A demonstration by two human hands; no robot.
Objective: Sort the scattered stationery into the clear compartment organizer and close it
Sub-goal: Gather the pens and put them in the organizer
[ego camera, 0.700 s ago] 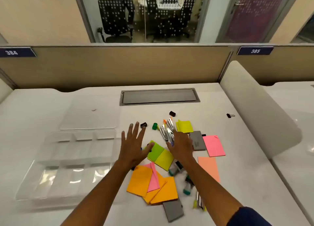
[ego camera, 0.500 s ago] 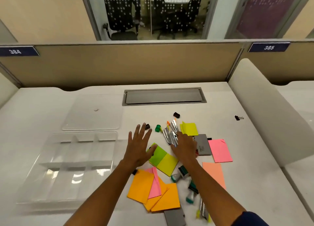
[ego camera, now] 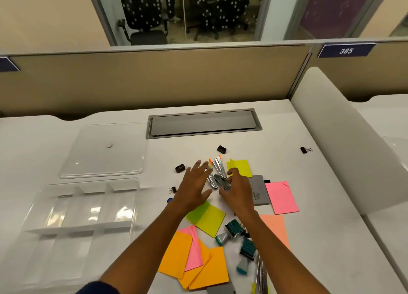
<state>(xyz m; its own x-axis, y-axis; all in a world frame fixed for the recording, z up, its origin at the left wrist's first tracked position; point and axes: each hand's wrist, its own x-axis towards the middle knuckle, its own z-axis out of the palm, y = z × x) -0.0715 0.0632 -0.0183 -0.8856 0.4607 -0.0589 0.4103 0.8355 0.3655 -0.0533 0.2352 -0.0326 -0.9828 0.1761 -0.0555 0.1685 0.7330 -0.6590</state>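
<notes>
The clear compartment organizer (ego camera: 77, 191) lies on the left of the desk, and its clear lid (ego camera: 103, 152) lies flat behind it. Several silver staplers with orange tips (ego camera: 218, 167) lie in a bunch at the centre. My left hand (ego camera: 194, 187) hovers over their left side with straight, spread fingers. My right hand (ego camera: 238, 190) curls its thumb and fingers round one of the staplers on the right side. Around them lie yellow (ego camera: 241, 167), green (ego camera: 207, 218), orange (ego camera: 194, 260) and pink sticky notes (ego camera: 281, 196).
Two teal stamps (ego camera: 231, 229) and a grey pad (ego camera: 259, 190) lie near my right arm. Black sharpeners (ego camera: 221, 149) lie behind the pile, and a binder clip (ego camera: 305, 149) lies far right. A grey cable hatch (ego camera: 203, 123) and a white divider (ego camera: 344, 143) bound the area.
Both hands moved forward and closer together onto the silver staplers. The left hand shifted right off the green note, and the right hand's fingers curled.
</notes>
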